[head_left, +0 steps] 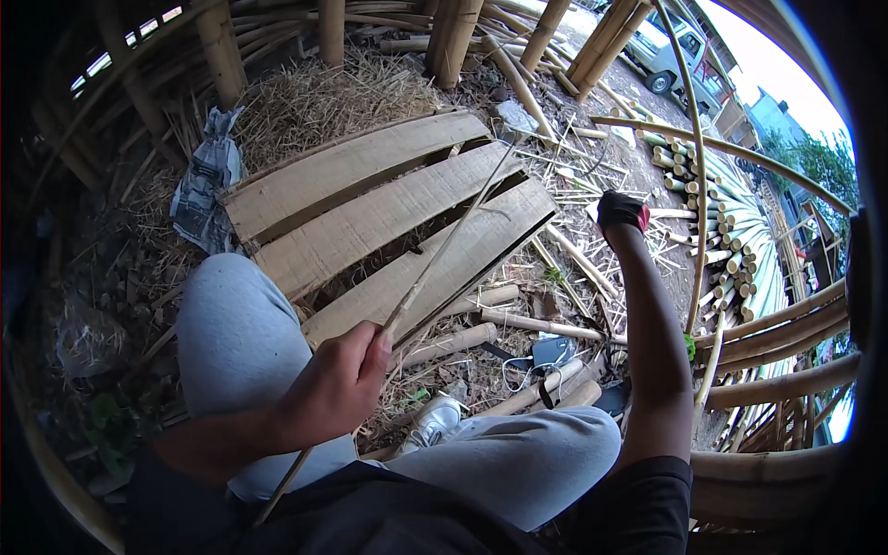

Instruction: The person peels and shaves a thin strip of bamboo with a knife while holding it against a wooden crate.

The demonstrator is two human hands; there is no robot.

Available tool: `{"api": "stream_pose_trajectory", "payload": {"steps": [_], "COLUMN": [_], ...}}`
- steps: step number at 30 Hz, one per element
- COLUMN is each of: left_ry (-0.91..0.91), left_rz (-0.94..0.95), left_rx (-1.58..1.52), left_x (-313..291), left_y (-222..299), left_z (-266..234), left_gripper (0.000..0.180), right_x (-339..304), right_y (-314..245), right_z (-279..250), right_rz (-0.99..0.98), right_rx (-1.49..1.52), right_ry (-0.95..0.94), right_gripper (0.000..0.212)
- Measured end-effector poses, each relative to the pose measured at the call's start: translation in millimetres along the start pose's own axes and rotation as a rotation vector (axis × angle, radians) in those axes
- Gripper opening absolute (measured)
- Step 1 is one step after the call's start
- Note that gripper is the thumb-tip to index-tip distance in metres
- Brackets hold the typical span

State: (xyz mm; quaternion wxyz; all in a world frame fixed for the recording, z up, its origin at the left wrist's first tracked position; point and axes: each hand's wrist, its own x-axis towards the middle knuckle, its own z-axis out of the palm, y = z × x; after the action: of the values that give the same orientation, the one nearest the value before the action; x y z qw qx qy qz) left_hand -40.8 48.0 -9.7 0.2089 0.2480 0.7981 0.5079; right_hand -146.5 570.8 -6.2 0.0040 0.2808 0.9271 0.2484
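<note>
My left hand (344,381) is closed round a long thin bamboo strip (437,262). The strip slants up and away over the wooden slats, and its lower end passes down beside my lap. Stretched out far to the right is my right hand (623,215), in a dark glove with a red patch. Its fingers are curled into a fist; what they hold, if anything, does not show clearly. In front of my knees lies a slatted wooden pallet (370,208) of three wide pale boards, with a thin curled shaving (495,212) on the nearest one.
Crumpled printed paper (209,180) lies left of the pallet, by dry straw (324,106). Cut bamboo poles (726,245) are stacked at right. Bamboo rails (786,379) stand by my right side. A phone-like dark device (552,351) with a white cable lies among bamboo pieces. A vehicle (661,60) stands far off.
</note>
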Motion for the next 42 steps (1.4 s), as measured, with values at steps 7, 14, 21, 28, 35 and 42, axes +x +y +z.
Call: {"api": "stream_pose_trajectory", "payload": {"steps": [7, 14, 21, 28, 35, 42], "left_ry": [-0.079, -0.314, -0.066, -0.383, -0.307, -0.340], "left_rz": [-0.176, -0.574, -0.290, -0.287, -0.471, -0.688], "left_rx": [-0.246, -0.769, -0.279, -0.469, -0.466, -0.507], "left_x": [0.5, 9.3, 0.3, -4.6, 2.3, 8.3], "left_y": [-13.0, -2.5, -29.9, -16.8, -21.9, -31.9], "left_z": [-8.4, -14.8, -0.2, 8.3, 1.2, 13.2], "left_gripper": [0.035, 0.039, 0.040, 0.041, 0.042, 0.039], "right_x": [-119.9, -232.9, -211.6, -52.8, -60.9, -120.5], "right_y": [-75.3, -149.4, -181.6, -67.0, -33.4, -118.6], "right_z": [-72.1, -130.2, -90.0, 49.9, -16.8, -35.8], "right_rz": [-0.493, -0.821, -0.897, -0.479, -0.329, -0.243], "right_rx": [0.506, 0.494, 0.650, 0.006, 0.735, 0.962], "right_ry": [0.453, 0.533, 0.572, 0.261, 0.180, -0.436], "right_gripper": [0.021, 0.009, 0.016, 0.015, 0.019, 0.045]}}
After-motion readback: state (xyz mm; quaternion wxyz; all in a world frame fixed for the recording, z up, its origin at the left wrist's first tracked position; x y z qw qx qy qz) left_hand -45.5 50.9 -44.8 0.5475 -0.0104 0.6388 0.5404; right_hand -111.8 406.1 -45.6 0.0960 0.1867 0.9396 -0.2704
